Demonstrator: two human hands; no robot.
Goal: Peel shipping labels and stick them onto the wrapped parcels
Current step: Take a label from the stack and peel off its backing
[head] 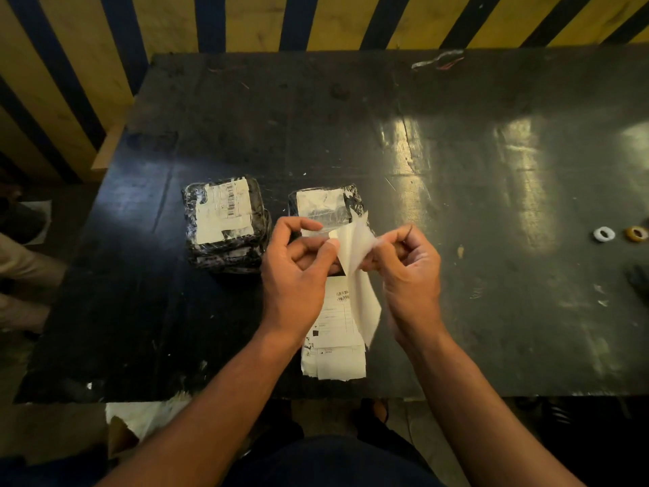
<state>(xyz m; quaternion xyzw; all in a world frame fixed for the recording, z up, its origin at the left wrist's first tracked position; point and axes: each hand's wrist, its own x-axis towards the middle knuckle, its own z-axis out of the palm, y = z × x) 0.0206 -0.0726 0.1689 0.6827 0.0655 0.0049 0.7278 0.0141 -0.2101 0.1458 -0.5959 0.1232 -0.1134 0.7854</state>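
My left hand (pixel 298 272) and my right hand (pixel 409 272) pinch a white shipping label (pixel 354 247) between them above the table, its sheets splitting apart at the top corner. A loose flap of it hangs down between my wrists. Under my hands lies a stack of printed labels (pixel 333 353) near the table's front edge. A stack of black wrapped parcels (pixel 224 223) with a barcode label on top sits to the left. A second wrapped parcel (pixel 325 205) with a pale patch on top lies just behind my hands.
The dark table (pixel 456 170) runs far to the right, where a white tape roll (pixel 604 234) and a yellow tape roll (pixel 636 233) lie. Wire scraps (pixel 439 60) lie at the back edge. A person's legs (pixel 21 275) stand at the left.
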